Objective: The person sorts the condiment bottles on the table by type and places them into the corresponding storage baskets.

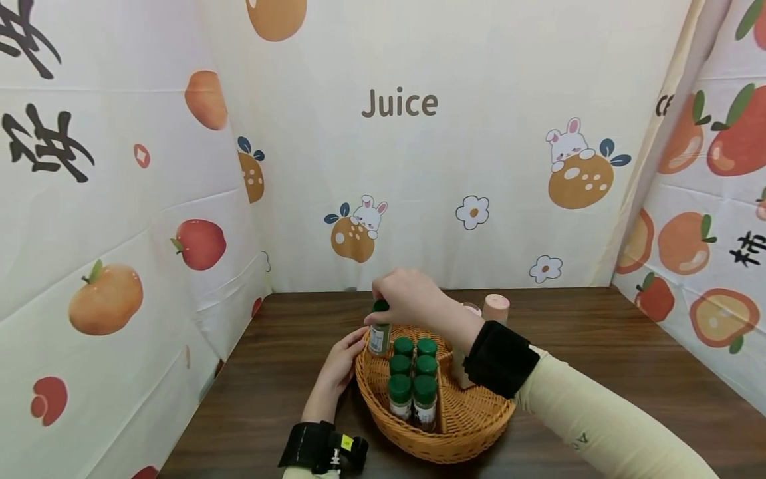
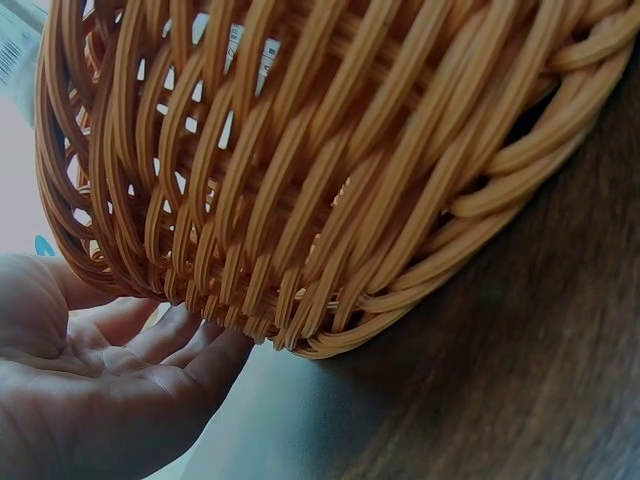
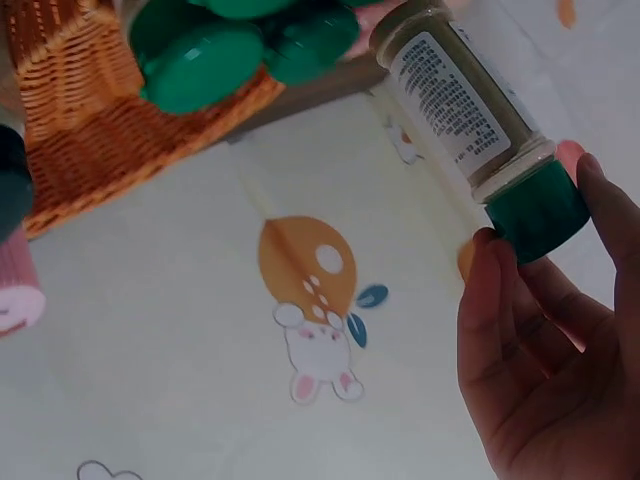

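Head view with both wrist views. The person's right hand point(image 1: 409, 297) is grasping a small clear spice jar with a green screw cap point(image 1: 380, 330) by that cap, fingertips point(image 3: 560, 270) curled around its rim, as the right wrist view is showing plainly. The jar is hanging upright over the far left edge of the round woven wicker basket point(image 1: 473, 419), its base just at or above the rim; whether it is touching the basket floor cannot be told. The left hand point(image 1: 340, 366) is resting with relaxed, nearly straight fingers point(image 2: 190, 345) against the basket's outer left wall, gripping nothing and steadying the weave, as the left wrist view is confirming.

Inside the basket's left compartment, six matching green-capped jars point(image 1: 413, 372) are standing upright in two close rows of three, touching one another. A wicker divider point(image 1: 441, 392) is separating them from the right compartment, where the right forearm is covering most of the view; what is lying there cannot be told. A pale pink cylindrical container point(image 1: 496, 308) is standing on the dark brown wooden table point(image 1: 598, 372) just behind the basket, with another pale item beside it mostly hidden.

Judged from this arrangement, the filling of the left compartment is appearing well advanced: six jars are seated and the seventh is being held at the far end of the rows, not yet released. The pink container behind is remaining outside the basket.
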`<action>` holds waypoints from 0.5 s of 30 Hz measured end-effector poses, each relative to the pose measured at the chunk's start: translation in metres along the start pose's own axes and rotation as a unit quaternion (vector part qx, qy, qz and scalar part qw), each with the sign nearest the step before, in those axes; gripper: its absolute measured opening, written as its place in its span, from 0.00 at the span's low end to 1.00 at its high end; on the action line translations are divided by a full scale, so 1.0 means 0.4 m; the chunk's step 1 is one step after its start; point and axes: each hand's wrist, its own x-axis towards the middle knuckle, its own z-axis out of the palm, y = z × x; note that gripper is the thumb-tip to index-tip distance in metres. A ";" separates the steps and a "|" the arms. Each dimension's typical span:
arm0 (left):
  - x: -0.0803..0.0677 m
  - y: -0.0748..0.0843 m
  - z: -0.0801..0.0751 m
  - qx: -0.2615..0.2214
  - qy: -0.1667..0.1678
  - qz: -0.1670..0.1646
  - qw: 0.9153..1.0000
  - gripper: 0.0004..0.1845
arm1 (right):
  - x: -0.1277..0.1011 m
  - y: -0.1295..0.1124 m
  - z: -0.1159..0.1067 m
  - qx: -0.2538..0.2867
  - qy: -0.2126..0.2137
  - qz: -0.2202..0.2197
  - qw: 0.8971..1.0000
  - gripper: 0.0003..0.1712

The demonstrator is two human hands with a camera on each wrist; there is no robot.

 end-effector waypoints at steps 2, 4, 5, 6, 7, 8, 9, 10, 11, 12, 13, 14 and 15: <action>0.001 0.001 0.000 0.001 0.001 -0.001 1.000 0.23 | 0.005 -0.001 0.019 -0.013 0.001 0.002 1.000 0.21; 0.001 0.001 -0.001 0.001 0.000 -0.003 1.000 0.24 | 0.008 0.001 0.040 -0.027 0.000 0.002 1.000 0.22; 0.001 0.001 -0.001 0.002 -0.001 -0.005 1.000 0.24 | 0.010 0.002 0.050 -0.031 -0.002 0.002 1.000 0.22; 0.001 0.000 -0.001 0.003 -0.002 -0.006 1.000 0.24 | 0.012 0.004 0.060 -0.034 -0.003 0.001 0.999 0.21; 0.001 0.000 -0.001 0.002 -0.003 -0.008 1.000 0.24 | 0.013 0.005 0.071 -0.039 -0.005 -0.001 0.999 0.21; 0.000 0.000 -0.001 0.002 -0.004 -0.009 1.000 0.24 | 0.014 0.007 0.081 -0.044 -0.010 -0.002 0.999 0.21; 0.000 -0.001 -0.001 0.003 -0.005 -0.009 1.000 0.24 | 0.016 0.009 0.091 -0.049 -0.016 -0.003 0.999 0.21; -0.001 -0.001 -0.001 0.003 -0.005 -0.008 1.000 0.24 | 0.017 0.010 0.100 -0.055 -0.022 -0.007 0.998 0.20; -0.001 -0.002 -0.002 0.000 -0.005 -0.007 1.000 0.24 | 0.019 0.010 0.109 -0.061 -0.029 -0.012 0.998 0.20; -0.001 -0.003 -0.002 -0.003 -0.006 -0.006 1.000 0.23 | 0.020 0.010 0.118 -0.072 -0.037 -0.016 0.997 0.20; -0.001 -0.003 -0.002 -0.005 -0.007 -0.005 1.000 0.23 | 0.021 0.009 0.127 -0.084 -0.048 -0.019 0.995 0.20; -0.001 -0.003 -0.003 -0.006 -0.008 -0.004 1.000 0.23 | 0.021 0.007 0.135 -0.096 -0.058 -0.023 0.993 0.20; 0.000 -0.003 -0.003 -0.008 -0.010 -0.003 1.000 0.23 | 0.022 0.005 0.142 -0.110 -0.066 -0.026 0.991 0.21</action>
